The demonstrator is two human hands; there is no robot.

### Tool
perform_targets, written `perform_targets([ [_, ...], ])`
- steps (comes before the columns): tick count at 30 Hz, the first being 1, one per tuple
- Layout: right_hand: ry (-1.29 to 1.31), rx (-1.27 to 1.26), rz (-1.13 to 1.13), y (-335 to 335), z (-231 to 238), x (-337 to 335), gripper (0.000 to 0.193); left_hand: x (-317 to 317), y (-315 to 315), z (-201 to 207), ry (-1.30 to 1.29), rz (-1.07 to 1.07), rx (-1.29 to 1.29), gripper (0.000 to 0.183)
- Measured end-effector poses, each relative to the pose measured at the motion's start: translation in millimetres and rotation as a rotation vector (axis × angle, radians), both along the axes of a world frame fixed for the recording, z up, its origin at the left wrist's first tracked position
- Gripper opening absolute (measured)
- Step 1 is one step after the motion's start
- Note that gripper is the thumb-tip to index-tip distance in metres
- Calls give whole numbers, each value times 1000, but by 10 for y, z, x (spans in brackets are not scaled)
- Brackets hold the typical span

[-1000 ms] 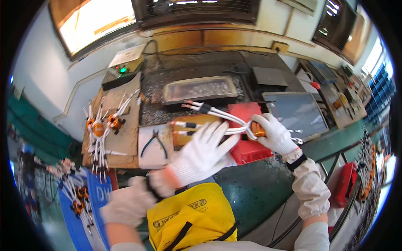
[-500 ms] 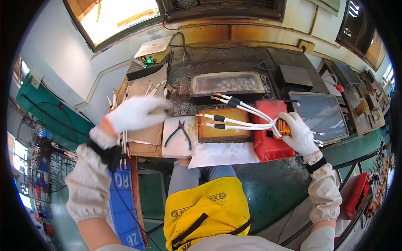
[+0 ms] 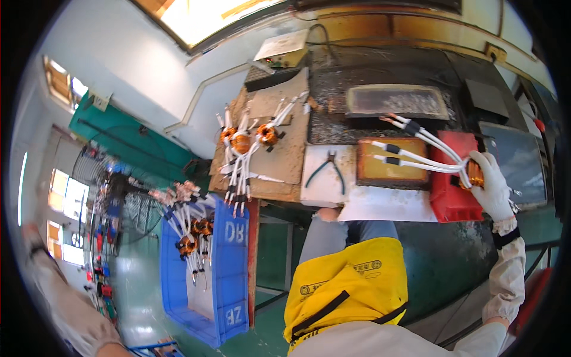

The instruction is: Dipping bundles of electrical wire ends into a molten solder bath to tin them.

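My gloved right hand (image 3: 492, 189) is closed around a copper-wound coil (image 3: 475, 173) at the red stand (image 3: 452, 205). The coil's white sleeved leads (image 3: 425, 165) reach left over a yellowish tray (image 3: 372, 174); black bands wrap them near their bare copper ends. At the far left rim, my left hand (image 3: 28, 233) is dim and mostly cut off, so its fingers cannot be made out. Green-handled pliers (image 3: 331, 172) lie on a white board, apart from both hands. More coils with white leads (image 3: 240, 144) rest on the brown board at the bench's left.
A blue crate (image 3: 231, 279) beside the bench holds several coils with leads (image 3: 188, 244). Behind the yellowish tray sits a rectangular pot (image 3: 397, 101) with a greyish surface. A small control box (image 3: 284, 55) stands at the back left, and a fan (image 3: 128, 196) is left of the crate.
The view has swung left, bringing the crate and its coils into sight. My left hand has gone from above the bench to the far left rim. My right hand still holds the coil.
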State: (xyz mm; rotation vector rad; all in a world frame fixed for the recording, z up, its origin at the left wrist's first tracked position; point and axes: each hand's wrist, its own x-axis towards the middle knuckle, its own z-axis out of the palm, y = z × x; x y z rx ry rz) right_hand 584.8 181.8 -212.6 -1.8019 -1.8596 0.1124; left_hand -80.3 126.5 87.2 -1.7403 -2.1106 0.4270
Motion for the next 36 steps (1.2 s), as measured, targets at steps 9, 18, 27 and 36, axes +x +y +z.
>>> perform_targets([
  [9, -20, 28, 78, 42, 13, -9, 58, 2793, 2105, -1085, -4, -1173, -84, 23],
  [18, -81, -28, 120, 103, 148, 7, 57, 4515, 1586, -3305, -827, -1402, 294, 52],
  [27, -64, -83, 108, 59, 124, 42, 59, 4867, 1637, -3529, -574, -1192, 375, 41],
  [36, -100, -83, 111, 119, 130, 53, 60, 4839, 1664, -3624, -636, -1173, 322, 42],
])
